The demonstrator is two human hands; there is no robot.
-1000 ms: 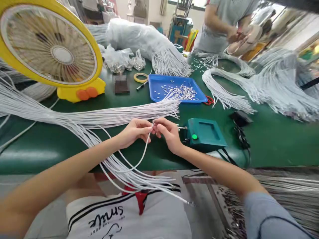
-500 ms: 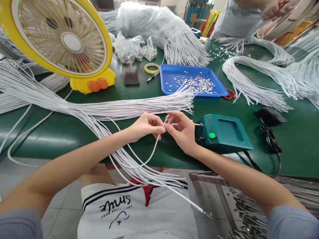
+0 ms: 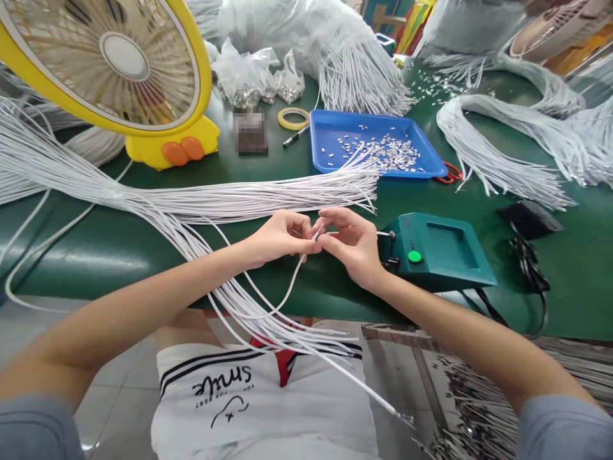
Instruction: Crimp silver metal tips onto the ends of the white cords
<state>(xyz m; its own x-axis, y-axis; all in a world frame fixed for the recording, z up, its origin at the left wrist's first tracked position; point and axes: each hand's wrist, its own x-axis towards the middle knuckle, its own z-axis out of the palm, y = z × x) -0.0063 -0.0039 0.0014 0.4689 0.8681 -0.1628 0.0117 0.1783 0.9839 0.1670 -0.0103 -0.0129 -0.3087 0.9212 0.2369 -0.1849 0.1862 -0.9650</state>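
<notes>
My left hand point(image 3: 280, 237) pinches the end of a single white cord point(image 3: 287, 291) that loops down toward my lap. My right hand point(image 3: 352, 246) meets it fingertip to fingertip, pinched at the same cord tip, perhaps with a small metal piece that is too small to make out. Both hands hover over the green table's front edge point(image 3: 143, 281). Just right of my right hand sits a teal box machine point(image 3: 440, 252) with a green button. A bundle of white cords point(image 3: 215, 201) lies across the table behind my hands and spills over the edge.
A blue tray point(image 3: 325, 134) of small metal clips lies behind. A yellow fan point(image 3: 115, 70) stands at the left, with a tape roll point(image 3: 294, 117) and bags of clips point(image 3: 249, 80) beyond. More cord bundles point(image 3: 502, 147) lie right. Another person's torso point(image 3: 454, 25) is at the far side.
The view has shifted slightly down and closer. My hands have drawn together at the cord tip; my right fingers, more spread before, now pinch against the left.
</notes>
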